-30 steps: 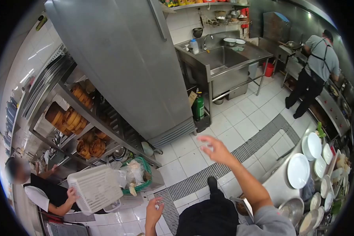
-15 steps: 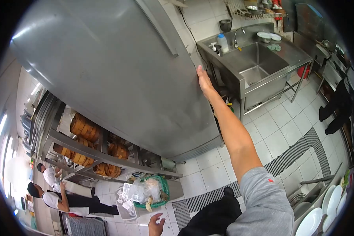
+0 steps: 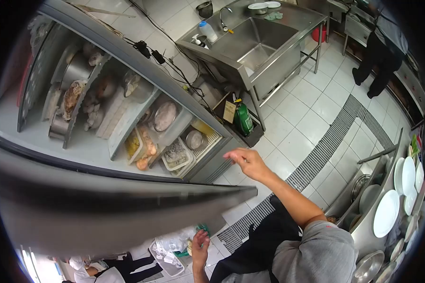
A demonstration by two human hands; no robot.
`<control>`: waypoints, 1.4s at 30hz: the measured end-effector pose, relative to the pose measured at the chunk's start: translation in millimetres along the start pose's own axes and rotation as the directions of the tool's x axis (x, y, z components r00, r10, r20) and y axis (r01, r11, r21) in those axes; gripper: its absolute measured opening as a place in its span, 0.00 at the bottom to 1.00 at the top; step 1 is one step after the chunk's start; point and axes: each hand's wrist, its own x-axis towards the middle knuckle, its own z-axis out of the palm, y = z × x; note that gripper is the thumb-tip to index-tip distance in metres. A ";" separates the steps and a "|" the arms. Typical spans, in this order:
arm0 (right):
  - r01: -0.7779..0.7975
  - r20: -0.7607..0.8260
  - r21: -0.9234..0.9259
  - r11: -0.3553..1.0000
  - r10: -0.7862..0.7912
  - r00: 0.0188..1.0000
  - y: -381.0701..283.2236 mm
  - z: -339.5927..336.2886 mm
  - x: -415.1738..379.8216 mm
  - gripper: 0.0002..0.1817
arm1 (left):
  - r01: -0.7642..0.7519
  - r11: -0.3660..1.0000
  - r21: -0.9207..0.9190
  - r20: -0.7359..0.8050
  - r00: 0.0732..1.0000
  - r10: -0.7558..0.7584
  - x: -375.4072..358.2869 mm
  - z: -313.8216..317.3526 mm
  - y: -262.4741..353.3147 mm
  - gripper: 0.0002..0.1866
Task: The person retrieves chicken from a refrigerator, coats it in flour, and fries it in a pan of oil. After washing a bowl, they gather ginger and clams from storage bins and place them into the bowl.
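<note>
Right hand (image 3: pixel 250 165) hangs by the lower end of the open refrigerator (image 3: pixel 212 165), fingers loosely bent and slightly apart; whether the fingertips touch the refrigerator, I cannot tell. Over on the door side of the refrigerator is the left hand (image 3: pixel 200 246), its fingers curved and parted — just past it, a white bin (image 3: pixel 177 272) and clear plastic bags (image 3: pixel 172 243), partly hidden by the refrigerator's blurred door (image 3: pixel 104 207). Inside the refrigerator, a metal container (image 3: pixel 75 70) sits toward the upper end; a white tub (image 3: pixel 178 155) and orange food (image 3: pixel 148 146) sit toward the lower. Beside the refrigerator, away from its door, stand a green bottle (image 3: pixel 244 118) and a steel sink (image 3: pixel 264 52). Across from the refrigerator are white plates (image 3: pixel 386 213) — and, well apart from it, a person in dark trousers (image 3: pixel 382 56).
</note>
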 end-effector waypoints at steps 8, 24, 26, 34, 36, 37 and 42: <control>-0.178 0.281 -0.293 0.939 0.263 0.923 121.7 83.3 -67.1 0.12 | 0.339 0.748 -0.571 -0.207 0.822 -0.531 -95.6 -22.2 -126.2 0.22; -0.753 0.064 0.455 0.475 0.826 0.560 342.7 294.9 190.5 0.19 | 0.654 0.360 -0.665 -0.074 0.422 -0.904 -13.9 -2.7 -200.2 0.24; -0.765 0.015 0.441 0.469 0.848 0.529 337.3 298.7 195.1 0.18 | 0.607 0.422 -0.673 -0.040 0.541 -0.840 54.7 -7.3 -194.7 0.24; -0.786 -0.080 -0.040 0.616 0.783 0.617 332.8 291.0 200.7 0.20 | 0.219 0.310 -0.925 0.126 0.948 -0.294 455.3 5.1 -86.1 0.22; -0.741 -0.028 0.063 0.668 0.744 0.668 337.4 291.7 200.5 0.20 | 0.199 0.261 -0.945 0.102 0.934 -0.343 486.8 11.3 -75.0 0.21; -0.694 0.030 0.160 0.702 0.699 0.714 337.4 290.3 198.8 0.19 | 0.168 0.210 -0.963 0.071 0.912 -0.404 495.0 14.8 -69.5 0.20; -0.272 0.223 -0.074 0.960 0.281 0.933 307.8 241.8 185.9 0.16 | 0.118 0.169 -0.978 0.017 0.863 -0.504 481.3 -15.4 -65.0 0.19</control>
